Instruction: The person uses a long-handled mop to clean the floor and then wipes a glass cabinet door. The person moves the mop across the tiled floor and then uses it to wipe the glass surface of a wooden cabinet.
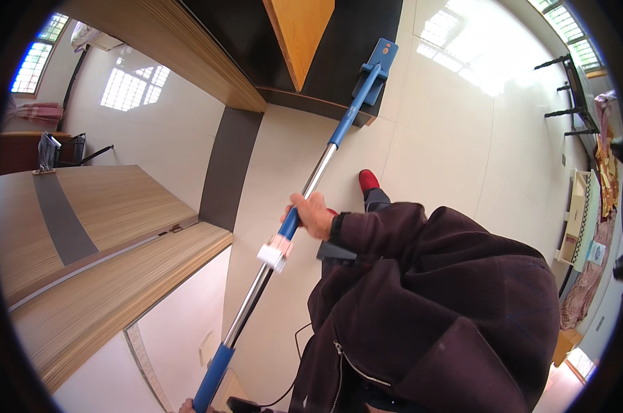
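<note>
A flat mop with a blue and chrome telescopic pole (319, 170) runs diagonally up across the view. My right hand (314, 212) is closed around the pole at a blue grip. Just below it, a white and pink sliding piece (275, 253) sits on the pole, slightly blurred. At the bottom edge, my left hand (187, 406) holds the blue lower handle (213, 377); most of that hand is cut off. The blue mop head (381, 64) is over the corner of a black base (332, 106). Whether it touches that base I cannot tell.
An orange wooden panel (301, 41) rises from the black base. To the left are a wood-grain door frame (187, 46), a dark threshold strip (231, 165) and a wood-grain door (110, 206). My red shoe (368, 180) rests on glossy tiles (440, 139). Black furniture legs (564, 111) stand far right.
</note>
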Demonstrator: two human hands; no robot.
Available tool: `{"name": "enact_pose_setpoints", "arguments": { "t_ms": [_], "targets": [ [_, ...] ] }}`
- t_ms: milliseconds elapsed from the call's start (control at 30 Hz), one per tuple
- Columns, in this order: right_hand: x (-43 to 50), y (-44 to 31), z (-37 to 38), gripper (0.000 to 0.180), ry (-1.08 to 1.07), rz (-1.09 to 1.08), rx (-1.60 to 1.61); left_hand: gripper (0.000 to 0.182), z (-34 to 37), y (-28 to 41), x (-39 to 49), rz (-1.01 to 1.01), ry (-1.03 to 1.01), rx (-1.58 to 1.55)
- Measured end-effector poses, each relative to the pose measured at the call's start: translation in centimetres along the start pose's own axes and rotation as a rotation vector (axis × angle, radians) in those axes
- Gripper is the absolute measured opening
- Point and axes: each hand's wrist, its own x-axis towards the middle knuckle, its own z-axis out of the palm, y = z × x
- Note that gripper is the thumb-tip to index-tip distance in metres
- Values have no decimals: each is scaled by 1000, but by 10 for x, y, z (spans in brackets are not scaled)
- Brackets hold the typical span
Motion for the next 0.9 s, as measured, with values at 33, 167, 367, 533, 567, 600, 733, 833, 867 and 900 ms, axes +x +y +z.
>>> {"name": "enact_pose_setpoints", "arguments": {
  "t_ms": [33,167,367,533,567,600,733,833,867,900],
  "targets": [
    [13,-9,-3,24,82,-42,-35,40,1,-15,-5,-19,3,31],
    [54,-47,-21,28,192,-72,-123,31,-12,-46,-20,-294,-532,-250],
    [33,-11,5,21,27,-42,-83,37,-26,-10,-8,-23,-65,60],
    [-24,31,54,24,-121,84,-28,35,-55,39,-5,53,4,-63],
    [-30,32,58,25,-144,103,-42,34,-61,45,-6,70,12,-90],
    [-34,31,59,27,-169,115,-50,34,-64,51,-7,82,18,-115],
    [-14,3,47,25,-217,95,-36,32,-52,53,-27,118,14,-234],
    [23,-30,34,24,-126,59,-28,42,-13,43,-59,-121,-25,-364],
    [35,-42,27,23,-137,23,-36,45,4,35,-75,-126,8,-293],
    [46,-58,21,23,-128,-8,-50,49,23,28,-91,-136,36,-226]
  ]
}}
